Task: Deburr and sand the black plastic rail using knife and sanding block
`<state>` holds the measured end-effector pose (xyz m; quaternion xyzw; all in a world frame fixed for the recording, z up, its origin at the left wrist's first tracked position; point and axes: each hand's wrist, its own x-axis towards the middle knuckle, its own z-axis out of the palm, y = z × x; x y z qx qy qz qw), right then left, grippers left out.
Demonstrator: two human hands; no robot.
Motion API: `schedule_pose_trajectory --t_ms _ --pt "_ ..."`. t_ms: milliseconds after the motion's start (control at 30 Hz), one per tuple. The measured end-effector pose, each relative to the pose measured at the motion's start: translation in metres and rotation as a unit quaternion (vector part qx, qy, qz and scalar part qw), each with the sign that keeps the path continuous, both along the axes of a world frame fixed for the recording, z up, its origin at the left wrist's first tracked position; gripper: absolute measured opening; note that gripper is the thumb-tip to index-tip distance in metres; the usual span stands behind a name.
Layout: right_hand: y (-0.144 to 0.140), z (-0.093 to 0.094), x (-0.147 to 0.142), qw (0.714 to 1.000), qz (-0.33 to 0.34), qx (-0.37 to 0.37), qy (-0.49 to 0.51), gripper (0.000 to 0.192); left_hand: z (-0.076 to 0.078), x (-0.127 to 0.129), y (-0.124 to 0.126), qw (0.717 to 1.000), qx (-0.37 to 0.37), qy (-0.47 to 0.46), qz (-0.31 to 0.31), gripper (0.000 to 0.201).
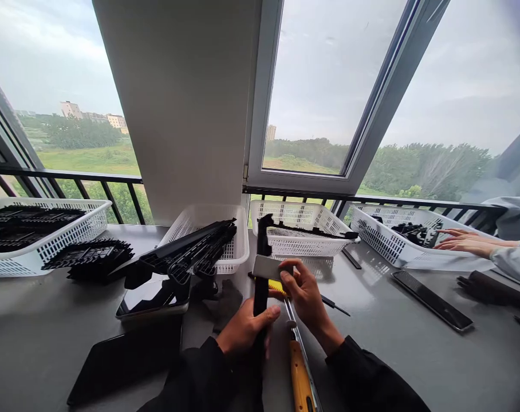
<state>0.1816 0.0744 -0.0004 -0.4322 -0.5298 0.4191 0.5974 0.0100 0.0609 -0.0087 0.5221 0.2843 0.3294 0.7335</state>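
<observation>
In the middle of the view, my left hand (245,326) is wrapped round a long black plastic part (261,300), which stands roughly upright with a hooked top end. Pinched in my right hand (305,294) is a flat grey rectangular piece (266,267), lying across the black part a little above my left hand. Just behind it a yellow thing (277,285) shows, partly hidden by my fingers. A tool with a yellow-orange handle (300,372) and a metal shaft lies on the grey table below my right hand.
White baskets (243,229) line the back, several with black parts. Black strips (191,246) lean over one. Dark flat panels (126,360) lie left, and a thin screwdriver-like tool (337,307) lies right. A co-worker's hands (466,243) rest at the right basket, near a black-faced bar (432,298).
</observation>
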Motion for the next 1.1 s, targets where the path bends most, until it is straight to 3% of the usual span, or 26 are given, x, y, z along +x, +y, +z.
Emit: schedule_pose_trajectory --t_ms 67,233,400,567,767,867,1100 --pt "0.003 -0.002 0.0 1.0 -0.014 0.0 0.01 0.028 0.001 0.0 0.0 1.0 -0.009 0.002 -0.022 0.068" --pt "0.003 -0.007 -0.002 0.999 0.025 -0.02 0.015 0.037 0.002 0.0 0.001 0.998 -0.065 -0.004 -0.004 0.052" --pt "0.003 -0.005 0.002 0.999 -0.005 -0.016 0.029 0.037 -0.004 0.0 0.001 0.995 -0.095 -0.007 0.023 0.039" --pt "0.001 -0.002 0.002 0.999 0.015 -0.031 0.036 0.037 -0.007 0.001 0.002 0.993 -0.112 -0.01 0.022 0.029" --pt "-0.004 0.009 0.009 0.997 0.041 -0.044 0.054 0.047 0.003 0.001 0.002 0.994 -0.084 -0.035 0.054 0.049" --pt "-0.002 0.011 0.011 0.998 0.033 -0.055 0.027 0.04 0.002 0.001 0.003 0.993 -0.078 -0.036 0.077 0.05" --pt "0.005 0.004 0.006 0.997 0.017 -0.068 -0.02 0.066 0.002 0.001 0.002 0.996 -0.078 -0.03 0.01 0.044"
